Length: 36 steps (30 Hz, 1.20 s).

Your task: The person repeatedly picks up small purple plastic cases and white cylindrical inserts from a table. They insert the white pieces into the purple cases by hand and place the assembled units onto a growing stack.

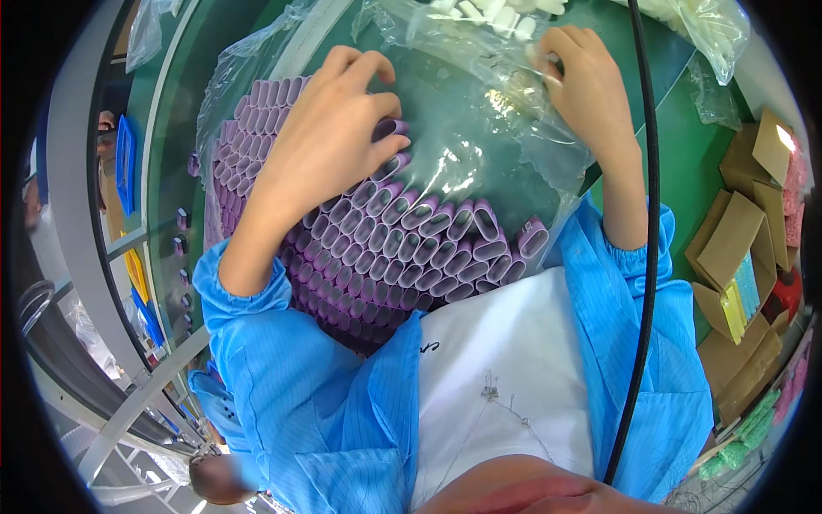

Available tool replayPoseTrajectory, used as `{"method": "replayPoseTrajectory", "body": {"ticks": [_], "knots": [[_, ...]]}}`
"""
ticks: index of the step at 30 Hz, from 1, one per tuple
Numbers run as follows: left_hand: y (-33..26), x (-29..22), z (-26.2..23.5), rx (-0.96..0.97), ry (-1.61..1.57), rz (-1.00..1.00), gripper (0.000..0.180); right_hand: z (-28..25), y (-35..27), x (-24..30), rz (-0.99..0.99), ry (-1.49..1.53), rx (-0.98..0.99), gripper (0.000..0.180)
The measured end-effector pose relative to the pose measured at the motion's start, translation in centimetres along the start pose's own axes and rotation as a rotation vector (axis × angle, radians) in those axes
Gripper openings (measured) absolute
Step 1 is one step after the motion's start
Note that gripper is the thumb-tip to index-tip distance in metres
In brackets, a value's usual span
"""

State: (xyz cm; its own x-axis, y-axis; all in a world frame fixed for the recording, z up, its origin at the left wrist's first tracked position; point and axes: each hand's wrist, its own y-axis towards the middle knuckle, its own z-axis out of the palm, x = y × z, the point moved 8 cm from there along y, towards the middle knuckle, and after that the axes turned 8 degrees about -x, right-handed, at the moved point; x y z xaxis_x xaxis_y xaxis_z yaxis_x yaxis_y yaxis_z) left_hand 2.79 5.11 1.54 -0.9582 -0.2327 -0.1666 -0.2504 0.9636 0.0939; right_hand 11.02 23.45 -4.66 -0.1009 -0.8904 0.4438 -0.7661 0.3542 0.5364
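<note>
Rows of purple oval plastic sleeves point(368, 248) stand packed on end in a clear plastic bag point(454, 163), close to my body. My left hand point(330, 128) reaches over their far edge, its thumb and curled fingers closed on a purple sleeve point(390, 128). Farther right, my right hand point(591, 94) is bent above crumpled clear film, its fingertips drawn together. What those fingertips hold, if anything, does not show clearly. Small white pieces point(492, 15) lie in a heap at the far side, just left of this hand.
A black cable point(651, 214) hangs down at the right, in front of my right arm. Open cardboard boxes point(728, 248) stand beyond the green table point(685, 163). Several small purple pieces point(181, 218) line the left ledge, near a blue tray point(126, 163).
</note>
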Motion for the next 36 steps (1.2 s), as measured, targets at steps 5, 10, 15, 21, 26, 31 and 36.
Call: {"method": "replayPoseTrajectory", "body": {"ticks": [5, 10, 15, 21, 26, 31, 36], "knots": [[0.3, -0.6, -0.4, -0.033, -0.073, 0.002, 0.019, -4.7, -0.8, -4.2, 0.406, 0.129, -0.253, 0.019], [-0.2, 0.4, 0.5, -0.236, -1.004, -0.465, 0.024, -8.3, -2.1, 0.6, 0.495, 0.759, -0.511, 0.021], [0.1, -0.5, 3.3, -0.321, -1.478, -0.452, 0.034, -4.2, -2.1, 5.7, 0.338, 1.155, -0.229, 0.018], [0.2, -0.9, 2.3, -0.423, -1.328, -0.234, 0.031, -3.7, -2.7, 5.8, 0.409, 1.164, -0.181, 0.015], [0.1, -1.3, 1.9, -0.434, -1.268, -0.172, 0.031, -3.5, -2.8, 5.6, 0.340, 1.104, -0.167, 0.016], [0.1, -1.5, 1.5, -0.396, -1.221, -0.184, 0.029, -4.2, -2.6, 6.0, 0.247, 1.010, -0.247, 0.016], [-0.2, -1.1, 2.1, -0.433, -1.345, -0.210, 0.029, -5.0, -1.8, 6.6, 0.032, 0.845, -0.173, 0.018]]}}
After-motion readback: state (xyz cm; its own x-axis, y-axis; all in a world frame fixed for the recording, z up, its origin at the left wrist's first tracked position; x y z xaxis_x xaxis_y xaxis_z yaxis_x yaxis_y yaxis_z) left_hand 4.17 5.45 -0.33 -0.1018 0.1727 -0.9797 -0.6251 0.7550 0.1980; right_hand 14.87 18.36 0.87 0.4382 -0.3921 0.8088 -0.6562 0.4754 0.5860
